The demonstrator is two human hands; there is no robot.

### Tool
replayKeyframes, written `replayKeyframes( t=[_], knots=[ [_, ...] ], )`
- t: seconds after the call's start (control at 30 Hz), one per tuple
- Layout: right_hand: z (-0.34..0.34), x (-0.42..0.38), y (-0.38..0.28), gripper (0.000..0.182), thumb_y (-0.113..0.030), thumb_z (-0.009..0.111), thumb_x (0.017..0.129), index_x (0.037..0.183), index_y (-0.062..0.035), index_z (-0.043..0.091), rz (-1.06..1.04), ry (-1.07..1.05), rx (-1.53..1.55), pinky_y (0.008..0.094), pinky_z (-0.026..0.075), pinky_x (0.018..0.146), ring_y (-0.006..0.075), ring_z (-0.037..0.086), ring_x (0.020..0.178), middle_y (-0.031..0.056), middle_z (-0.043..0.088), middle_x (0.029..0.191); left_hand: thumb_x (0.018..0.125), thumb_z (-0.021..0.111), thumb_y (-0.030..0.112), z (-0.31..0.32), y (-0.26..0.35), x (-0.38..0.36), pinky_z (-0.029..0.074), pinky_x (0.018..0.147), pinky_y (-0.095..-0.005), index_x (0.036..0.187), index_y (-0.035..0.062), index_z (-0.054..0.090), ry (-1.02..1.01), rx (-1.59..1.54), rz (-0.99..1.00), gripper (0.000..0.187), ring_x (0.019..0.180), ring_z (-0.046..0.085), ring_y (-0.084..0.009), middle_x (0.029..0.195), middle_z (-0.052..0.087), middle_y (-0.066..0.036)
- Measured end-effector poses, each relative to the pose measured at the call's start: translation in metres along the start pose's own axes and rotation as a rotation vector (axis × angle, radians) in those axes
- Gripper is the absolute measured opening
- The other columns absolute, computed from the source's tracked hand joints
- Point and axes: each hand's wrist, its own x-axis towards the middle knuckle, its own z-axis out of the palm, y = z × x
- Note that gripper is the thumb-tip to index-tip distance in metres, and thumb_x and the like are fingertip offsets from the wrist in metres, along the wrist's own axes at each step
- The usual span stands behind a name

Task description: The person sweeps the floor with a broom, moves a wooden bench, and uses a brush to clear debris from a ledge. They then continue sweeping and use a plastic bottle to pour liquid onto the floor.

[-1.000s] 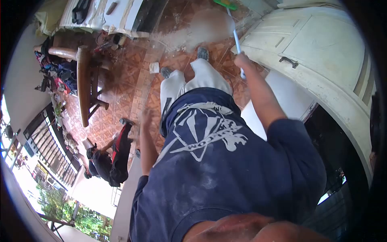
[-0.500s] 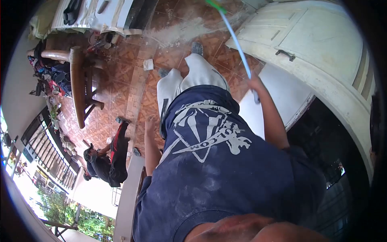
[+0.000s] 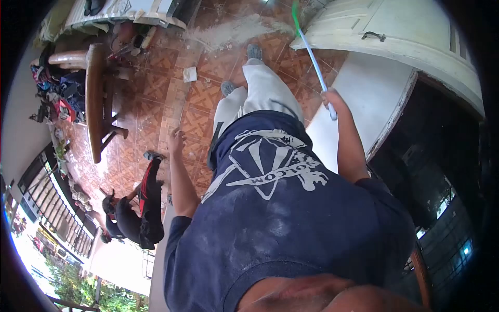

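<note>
Underfoot, a floor of reddish-brown patterned tiles [image 3: 156, 93] is seen across the upper half of the view, with a pale spread of dust and debris [image 3: 234, 31] lying on it near the top. To the right, a cream-painted panelled door [image 3: 416, 31] with a dark handle is seen lying at a slant, and just below it a plain white slab [image 3: 358, 93] is set beside a dark opening. At the left, a long brown wooden bench [image 3: 93, 99] is stood on the tiles, with a heap of mixed coloured clutter [image 3: 57, 93] beside it. Lower left, another person in dark clothing with red trim [image 3: 138, 208] is seen crouched on the tiles beside a dark metal railing [image 3: 52, 208]. A thin light-blue broom handle with a green end [image 3: 311, 52] is held slanting upward from the right hand [image 3: 332, 101], which is closed around its lower end; its green end is found near the dust pile, at the top edge of the view. The left hand [image 3: 176, 140] is held out over the tiles beside the leg, its fingers loosely spread and nothing gripped. A small white scrap [image 3: 190, 74] is left lying on the floor between the bench and the feet.
</note>
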Motion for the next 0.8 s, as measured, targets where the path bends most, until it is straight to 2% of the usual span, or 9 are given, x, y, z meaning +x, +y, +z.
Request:
replayKeyframes(
  t=[0.1, 0.17, 0.23, 0.33, 0.4, 0.47, 0.57, 0.6, 0.8],
  knots=[
    [0.010, 0.046, -0.022, 0.005, -0.013, 0.049, 0.075, 0.075, -0.0082, 0.049, -0.060, -0.055, -0.104, 0.0302, 0.033, 0.034, 0.0124, 0.042, 0.037, 0.0010, 0.044, 0.050, 0.085, 0.046, 0.021, -0.019, -0.042, -0.010, 0.040, 0.049, -0.0263, 0.112, 0.0083, 0.051, -0.006, 0.079, -0.073, 0.031, 0.070, 0.057, -0.0143, 0.091, 0.060, -0.007],
    [0.032, 0.061, -0.047, 0.011, -0.015, 0.050, 0.074, 0.073, -0.0051, 0.053, -0.114, 0.080, -0.289, 0.0328, 0.038, 0.037, 0.0165, 0.048, 0.041, 0.0048, 0.051, 0.053, 0.083, 0.047, 0.022, -0.041, -0.093, 0.003, 0.040, 0.048, -0.0268, 0.102, 0.0070, 0.054, -0.066, -0.040, -0.081, 0.025, 0.066, 0.055, -0.0138, 0.084, 0.059, -0.005],
    [0.055, 0.081, -0.061, 0.017, -0.018, 0.051, 0.073, 0.074, -0.0016, 0.058, -0.142, 0.156, -0.523, 0.0353, 0.043, 0.044, 0.0201, 0.056, 0.048, 0.0101, 0.058, 0.060, 0.082, 0.048, 0.023, -0.040, -0.086, -0.038, 0.039, 0.047, -0.0271, 0.096, 0.0070, 0.053, 0.081, 0.104, -0.104, 0.022, 0.062, 0.054, -0.0139, 0.080, 0.056, -0.004],
    [0.110, 0.073, -0.058, 0.020, -0.017, 0.052, 0.072, 0.078, 0.0008, 0.059, -0.156, 0.122, -0.502, 0.0378, 0.045, 0.049, 0.0229, 0.059, 0.055, 0.0132, 0.060, 0.063, 0.086, 0.046, 0.029, -0.054, -0.113, -0.058, 0.036, 0.047, -0.0244, 0.114, 0.0112, 0.050, 0.055, 0.114, -0.226, 0.033, 0.065, 0.053, -0.0107, 0.086, 0.055, -0.001],
    [0.118, 0.068, -0.055, 0.022, -0.017, 0.052, 0.072, 0.079, 0.0020, 0.059, -0.168, 0.107, -0.492, 0.0391, 0.046, 0.052, 0.0243, 0.061, 0.058, 0.0147, 0.060, 0.064, 0.083, 0.047, 0.025, -0.047, -0.116, -0.076, 0.037, 0.046, -0.0246, 0.110, 0.0090, 0.051, 0.079, 0.096, -0.231, 0.031, 0.064, 0.054, -0.0129, 0.084, 0.056, -0.003],
    [0.125, 0.064, -0.041, 0.031, -0.015, 0.052, 0.070, 0.095, 0.0027, 0.059, 0.000, -0.062, -0.396, 0.0379, 0.051, 0.064, 0.0283, 0.064, 0.072, 0.0197, 0.064, 0.082, 0.081, 0.047, 0.021, -0.044, -0.117, -0.083, 0.037, 0.043, -0.0236, 0.109, 0.0074, 0.051, 0.066, 0.096, -0.235, 0.031, 0.064, 0.055, -0.0152, 0.083, 0.057, -0.005],
    [0.123, 0.051, -0.011, 0.038, -0.015, 0.050, 0.071, 0.104, 0.0029, 0.055, -0.166, 0.136, -0.572, 0.0386, 0.050, 0.072, 0.0318, 0.063, 0.085, 0.0231, 0.062, 0.093, 0.082, 0.046, 0.020, -0.033, -0.100, -0.086, 0.037, 0.042, -0.0235, 0.110, 0.0079, 0.051, 0.017, 0.140, -0.285, 0.030, 0.063, 0.055, -0.0147, 0.083, 0.056, -0.005],
    [0.122, 0.054, 0.000, 0.042, -0.013, 0.050, 0.072, 0.110, 0.0033, 0.050, -0.257, 0.211, -0.667, 0.0405, 0.049, 0.077, 0.0337, 0.060, 0.093, 0.0254, 0.060, 0.099, 0.083, 0.047, 0.020, -0.046, -0.133, -0.052, 0.036, 0.041, -0.0237, 0.111, 0.0088, 0.051, -0.032, 0.142, -0.291, 0.031, 0.063, 0.055, -0.0139, 0.082, 0.056, -0.005],
    [0.117, 0.071, -0.016, 0.038, -0.013, 0.050, 0.076, 0.112, 0.0003, 0.051, -0.244, 0.282, -0.661, 0.0405, 0.047, 0.083, 0.0341, 0.058, 0.099, 0.0225, 0.057, 0.108, 0.084, 0.048, 0.021, -0.035, -0.048, -0.046, 0.037, 0.047, -0.0220, 0.115, 0.0095, 0.050, 0.008, 0.075, -0.009, 0.033, 0.068, 0.055, -0.0135, 0.085, 0.057, -0.006]
  ],
)
